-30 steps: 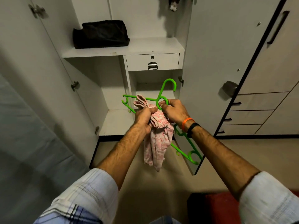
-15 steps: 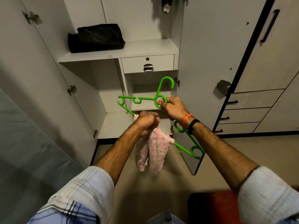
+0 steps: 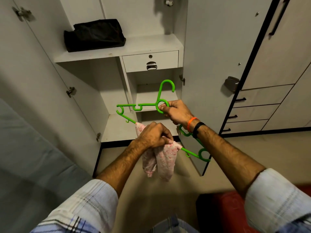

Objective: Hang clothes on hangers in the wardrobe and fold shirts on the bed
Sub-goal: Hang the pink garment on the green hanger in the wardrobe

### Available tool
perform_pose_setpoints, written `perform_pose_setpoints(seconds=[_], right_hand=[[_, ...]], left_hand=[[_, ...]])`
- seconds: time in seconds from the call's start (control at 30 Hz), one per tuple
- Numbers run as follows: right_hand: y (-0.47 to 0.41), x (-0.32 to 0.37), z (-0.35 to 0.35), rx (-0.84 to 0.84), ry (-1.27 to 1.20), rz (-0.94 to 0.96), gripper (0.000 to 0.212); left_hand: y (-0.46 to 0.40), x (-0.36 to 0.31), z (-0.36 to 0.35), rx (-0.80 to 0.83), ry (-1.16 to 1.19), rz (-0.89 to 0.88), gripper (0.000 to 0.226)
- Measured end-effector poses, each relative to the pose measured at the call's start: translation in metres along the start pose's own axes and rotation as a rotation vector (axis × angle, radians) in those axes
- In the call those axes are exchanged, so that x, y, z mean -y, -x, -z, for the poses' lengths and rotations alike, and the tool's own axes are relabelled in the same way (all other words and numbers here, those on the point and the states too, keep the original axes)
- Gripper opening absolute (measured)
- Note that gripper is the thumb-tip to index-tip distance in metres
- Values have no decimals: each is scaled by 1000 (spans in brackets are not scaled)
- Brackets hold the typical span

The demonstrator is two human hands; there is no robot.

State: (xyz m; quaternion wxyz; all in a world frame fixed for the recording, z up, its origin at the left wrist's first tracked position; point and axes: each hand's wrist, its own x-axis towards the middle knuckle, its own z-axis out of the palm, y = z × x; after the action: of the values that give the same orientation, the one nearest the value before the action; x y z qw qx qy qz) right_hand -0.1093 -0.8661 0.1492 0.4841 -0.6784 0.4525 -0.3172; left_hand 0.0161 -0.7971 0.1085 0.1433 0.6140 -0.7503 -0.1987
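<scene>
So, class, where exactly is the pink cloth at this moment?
In the head view, centre frame, the pink cloth hangs over the lower bar of the green hanger, gripped by the left hand, just below the right hand, before the open wardrobe.

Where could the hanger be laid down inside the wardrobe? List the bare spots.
Bare: the top shelf right of the black bag, and the bottom shelf left of the green hanger. Crowded: the top shelf's left end.

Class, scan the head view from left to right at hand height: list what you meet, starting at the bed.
bed → left wardrobe door → left hand gripping the pink garment → right hand holding the green hanger → right wardrobe door → drawers
</scene>
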Motion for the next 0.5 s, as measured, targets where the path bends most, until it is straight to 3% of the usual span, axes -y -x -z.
perform_pose_setpoints(seconds=[0.07,0.2,0.23,0.37,0.5], right_hand=[[1,-2,-1,12,-22,-10,21],[5,-2,-3,60,4,11,23],[6,-2,-4,67,-14,8,24],[7,-3,-5,96,-76,-13,22],[10,-9,-4,88,-38,0,22]], left_hand=[[1,-2,-4,-61,24,5,16],[-1,-10,-17,-361,246,178,19],[-4,-11,-21,-356,238,197,21],[-8,-19,-32,44,-92,192,34],[-3,-7,-30,49,-20,142,40]])
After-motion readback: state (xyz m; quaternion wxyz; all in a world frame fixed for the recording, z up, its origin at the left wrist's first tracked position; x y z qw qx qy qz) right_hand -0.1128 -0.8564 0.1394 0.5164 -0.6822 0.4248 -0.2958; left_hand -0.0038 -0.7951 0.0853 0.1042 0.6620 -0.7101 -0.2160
